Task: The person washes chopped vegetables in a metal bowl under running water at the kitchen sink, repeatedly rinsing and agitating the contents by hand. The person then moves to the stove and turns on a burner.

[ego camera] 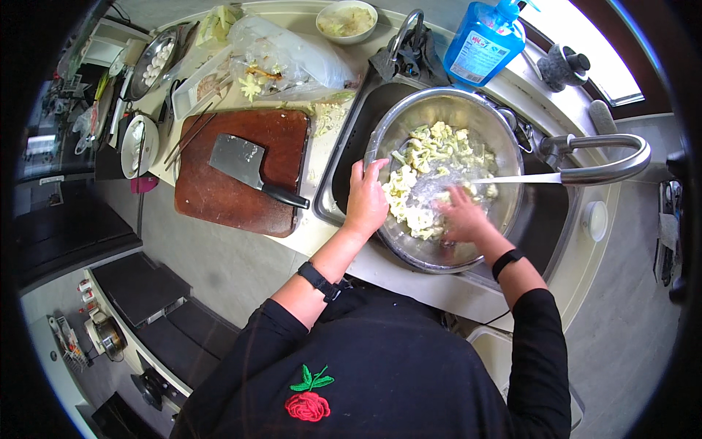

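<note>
A large stainless steel bowl (444,258) rests over the double sink (343,189), holding cauliflower florets (403,189) and water. From the curved faucet (603,174) a stream of water (515,179) runs into it. My left hand (368,197) grips the bowl's left rim, thumb and fingers on either side of the metal. Inside the bowl, my right hand (460,217) is among the florets and splashing water. Its fingers are spread and blurred; whether they touch a floret is unclear.
A cleaver (238,159) lies on a brown cutting board (236,211) left of the sink. Behind stand a plastic bag (296,55) with trimmings, a white bowl of food (347,23) and a blue pump bottle (482,46). A small white lid (595,220) sits at the right edge.
</note>
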Demonstrator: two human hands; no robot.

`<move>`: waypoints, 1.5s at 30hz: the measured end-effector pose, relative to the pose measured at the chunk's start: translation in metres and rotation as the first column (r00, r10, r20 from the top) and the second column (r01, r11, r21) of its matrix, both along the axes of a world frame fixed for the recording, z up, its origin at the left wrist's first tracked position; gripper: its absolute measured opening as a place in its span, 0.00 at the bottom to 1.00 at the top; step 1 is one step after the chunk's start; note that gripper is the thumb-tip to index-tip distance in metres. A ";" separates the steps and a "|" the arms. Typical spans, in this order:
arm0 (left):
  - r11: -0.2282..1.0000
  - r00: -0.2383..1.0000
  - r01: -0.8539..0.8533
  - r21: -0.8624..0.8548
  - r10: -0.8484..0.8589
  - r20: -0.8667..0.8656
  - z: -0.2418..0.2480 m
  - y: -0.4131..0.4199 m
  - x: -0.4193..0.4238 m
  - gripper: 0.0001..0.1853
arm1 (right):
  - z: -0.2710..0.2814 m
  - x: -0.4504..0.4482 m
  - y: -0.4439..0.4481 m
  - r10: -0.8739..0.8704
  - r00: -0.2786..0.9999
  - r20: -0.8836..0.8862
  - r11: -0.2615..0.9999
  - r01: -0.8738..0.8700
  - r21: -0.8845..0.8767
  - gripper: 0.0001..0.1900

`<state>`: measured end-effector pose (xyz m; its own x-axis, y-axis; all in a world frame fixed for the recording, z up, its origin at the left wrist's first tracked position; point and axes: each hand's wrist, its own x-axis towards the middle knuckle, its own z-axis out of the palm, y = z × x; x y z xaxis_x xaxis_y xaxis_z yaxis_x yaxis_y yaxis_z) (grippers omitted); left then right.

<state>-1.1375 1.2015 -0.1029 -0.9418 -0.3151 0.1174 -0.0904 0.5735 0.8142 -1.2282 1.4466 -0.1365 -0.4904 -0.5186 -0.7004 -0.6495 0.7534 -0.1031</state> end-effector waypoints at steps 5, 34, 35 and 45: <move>1.000 1.000 0.008 0.021 -0.008 -0.016 0.000 0.002 -0.003 0.26 | -0.031 -0.018 -0.003 -0.563 0.814 -0.142 0.825 0.564 -0.040 0.44; 1.000 1.000 0.010 -0.001 -0.010 0.023 0.002 0.003 -0.005 0.26 | -0.034 -0.027 0.010 -0.456 0.869 -0.193 0.886 0.422 -0.195 0.38; 1.000 1.000 0.002 -0.012 -0.001 0.030 0.000 0.001 -0.002 0.26 | -0.031 -0.016 -0.011 -0.498 0.831 -0.247 0.866 0.463 -0.189 0.40; 1.000 1.000 0.012 0.021 -0.012 0.004 -0.002 0.001 -0.003 0.25 | -0.043 -0.014 0.006 -0.462 0.828 -0.318 0.887 0.428 -0.174 0.43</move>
